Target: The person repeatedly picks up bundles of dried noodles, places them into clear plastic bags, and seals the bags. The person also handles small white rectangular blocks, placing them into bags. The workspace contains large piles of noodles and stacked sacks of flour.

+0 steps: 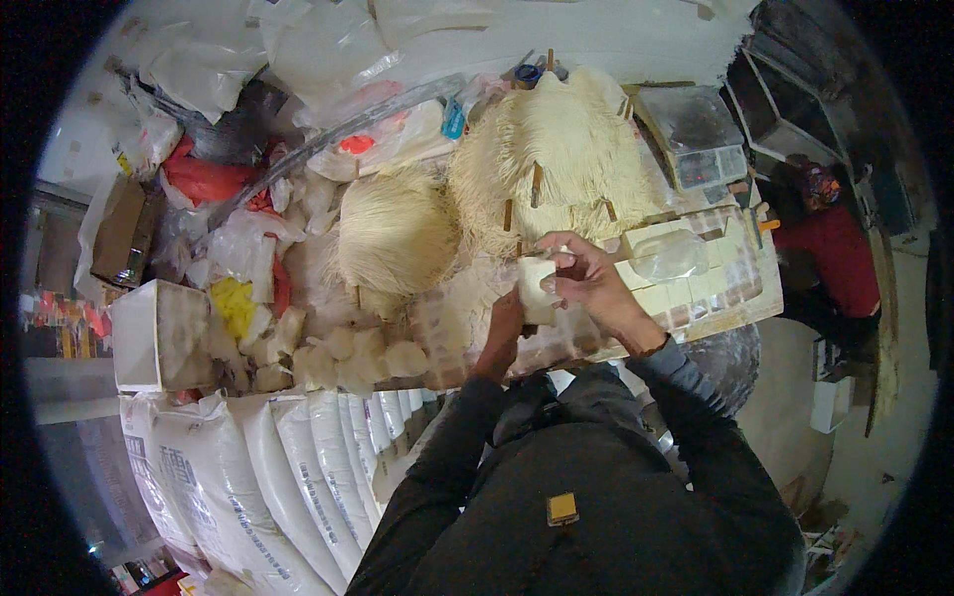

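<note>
Both my hands are over the front of the worktable, around a pale, block-like piece of dough or a small stack of wrappers [535,287]. My left hand [507,320] supports it from the left and below. On its upper right side, the fingers and thumb of my right hand [589,279] are bent against it. Just beyond my hands, a large heap of fresh noodles [577,141] spreads over the table, with wooden sticks [536,185] among the strands. A smaller rounded noodle mound [399,231] lies left of it.
Pale square stacks [674,296] stand in rows at right, partly under a plastic bag [671,255]. A clear plastic box [700,130] is behind them. Whitish lumps [406,360] line the front edge. White sacks [216,477] stand below left. Another person in red [838,257] is at far right.
</note>
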A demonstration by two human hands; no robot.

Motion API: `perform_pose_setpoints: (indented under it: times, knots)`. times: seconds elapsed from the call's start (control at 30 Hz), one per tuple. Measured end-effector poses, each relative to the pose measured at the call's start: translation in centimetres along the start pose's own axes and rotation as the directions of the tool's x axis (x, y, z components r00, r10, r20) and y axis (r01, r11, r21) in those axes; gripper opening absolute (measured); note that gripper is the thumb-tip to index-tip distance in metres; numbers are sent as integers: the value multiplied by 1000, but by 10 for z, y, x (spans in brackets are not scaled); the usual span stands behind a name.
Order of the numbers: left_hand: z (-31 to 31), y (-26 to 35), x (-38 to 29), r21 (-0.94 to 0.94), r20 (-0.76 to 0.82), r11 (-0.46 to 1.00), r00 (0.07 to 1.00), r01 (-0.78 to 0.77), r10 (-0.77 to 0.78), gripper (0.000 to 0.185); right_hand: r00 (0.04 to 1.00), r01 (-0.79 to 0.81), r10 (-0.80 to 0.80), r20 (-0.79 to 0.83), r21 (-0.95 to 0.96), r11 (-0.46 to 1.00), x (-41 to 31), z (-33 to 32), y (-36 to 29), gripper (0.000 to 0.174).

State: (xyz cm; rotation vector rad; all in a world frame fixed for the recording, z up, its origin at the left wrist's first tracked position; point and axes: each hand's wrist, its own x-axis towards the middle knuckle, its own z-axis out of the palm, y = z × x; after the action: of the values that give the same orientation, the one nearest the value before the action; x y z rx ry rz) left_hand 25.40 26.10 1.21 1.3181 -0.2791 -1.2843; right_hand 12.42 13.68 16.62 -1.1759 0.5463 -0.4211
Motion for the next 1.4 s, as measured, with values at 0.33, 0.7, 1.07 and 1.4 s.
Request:
perform_pose_setpoints:
  times: [0.33, 0.7, 1.07, 1.4]
  knots:
    - [26, 5, 3, -187, 133, 981, 991, 49, -24, 55, 974, -33, -83, -211, -495, 868, -14, -25, 52, 40]
    - [37, 14, -15, -172, 132, 975, 977, -143, 166, 55, 903, 69, -285, -321, -547, 834, -29, -16, 56, 42]
    - [57, 19, -10, 72, 13, 978, 981, -195, 194, 38, 916, 52, -110, -385, -159, 986, -40, -32, 72, 37]
    - [75, 11, -14, 122, 113, 962, 966, -244, 231, 37, 855, 200, -280, -436, -221, 955, -61, -38, 61, 25]
